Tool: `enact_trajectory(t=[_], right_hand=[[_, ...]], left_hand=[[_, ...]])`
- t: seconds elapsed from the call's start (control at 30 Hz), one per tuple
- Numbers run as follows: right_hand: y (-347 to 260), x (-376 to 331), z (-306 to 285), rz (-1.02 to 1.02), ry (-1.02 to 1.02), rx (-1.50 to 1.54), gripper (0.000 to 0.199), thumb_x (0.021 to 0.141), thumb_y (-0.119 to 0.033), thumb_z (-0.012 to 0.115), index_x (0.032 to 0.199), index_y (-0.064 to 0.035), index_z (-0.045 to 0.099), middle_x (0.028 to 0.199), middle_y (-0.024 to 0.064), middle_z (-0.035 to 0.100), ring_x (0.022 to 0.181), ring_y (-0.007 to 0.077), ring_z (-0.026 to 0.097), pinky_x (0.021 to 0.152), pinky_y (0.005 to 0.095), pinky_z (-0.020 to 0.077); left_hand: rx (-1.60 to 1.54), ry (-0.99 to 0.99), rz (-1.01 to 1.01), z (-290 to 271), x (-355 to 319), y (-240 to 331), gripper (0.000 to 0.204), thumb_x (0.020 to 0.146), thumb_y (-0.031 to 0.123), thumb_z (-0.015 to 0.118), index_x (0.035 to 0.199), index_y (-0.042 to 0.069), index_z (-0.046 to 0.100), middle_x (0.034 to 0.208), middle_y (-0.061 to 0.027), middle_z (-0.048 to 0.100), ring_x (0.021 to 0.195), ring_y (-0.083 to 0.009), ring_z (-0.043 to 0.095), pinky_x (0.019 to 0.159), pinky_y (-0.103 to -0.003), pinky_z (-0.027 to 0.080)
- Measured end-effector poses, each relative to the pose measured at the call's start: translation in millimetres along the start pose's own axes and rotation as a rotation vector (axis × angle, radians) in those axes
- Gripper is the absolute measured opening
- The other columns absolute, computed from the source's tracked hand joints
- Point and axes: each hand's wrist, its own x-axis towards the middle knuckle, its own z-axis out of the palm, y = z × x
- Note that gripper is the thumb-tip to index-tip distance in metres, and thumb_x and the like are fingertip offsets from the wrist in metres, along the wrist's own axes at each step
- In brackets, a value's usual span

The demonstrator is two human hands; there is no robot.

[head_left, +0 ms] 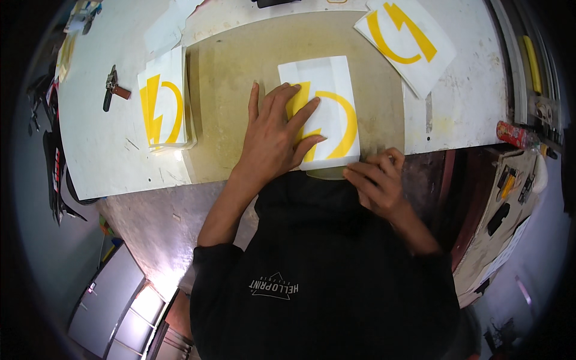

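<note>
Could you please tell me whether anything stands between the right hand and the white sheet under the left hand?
Nothing visible does: the right hand is at the near right corner of the white sheet, though contact is unclear; the left hand rests on it.

Your black shirt bears pale lettering; yellow bolt-and-arc signs mark your white sheets near the table's front edge, left edge and far right corner.

Brightly lit table, glare at lower left.
Strong light whitens the floor beside a bright opening; the black shirt sinks into darkness, its folds hard to read. Fisheye curvature bends the table's edges, and the view's rim falls away to black.
</note>
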Motion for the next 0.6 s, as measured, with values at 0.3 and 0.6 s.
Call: enact_trajectory(t=[0.3,0.6], right_hand=[[19.4,28.9,12.0,0.159,0.010,0.131,0.041,0.078,0.000,0.079,0.118,-0.0092,0.077,0.096,0.0043,0.066,0.091,0.0223,0.064,0.093,0.0418,0.0405],[65.1,-27.0,-36.7,0.445,0.137,-0.373,0.031,0.086,-0.004,0.080,0.117,-0.0056,0.077,0.116,0.0085,0.071,0.104,0.0253,0.066,0.100,0.0409,0.0422]], left_hand=[[-0.108,-0.172,-0.035,-15.9,-2.1,-3.0,0.079,0.072,0.048,0.090,0.141,0.018,0.066,0.154,-0.0210,0.044,0.148,-0.0403,0.040,0.125,-0.068,0.013],[-0.220,-0.023,0.130,10.0,-20.2,21.4,0.055,0.076,0.032,0.091,0.125,0.015,0.074,0.124,-0.0104,0.066,0.124,-0.0344,0.058,0.114,-0.060,0.034]])
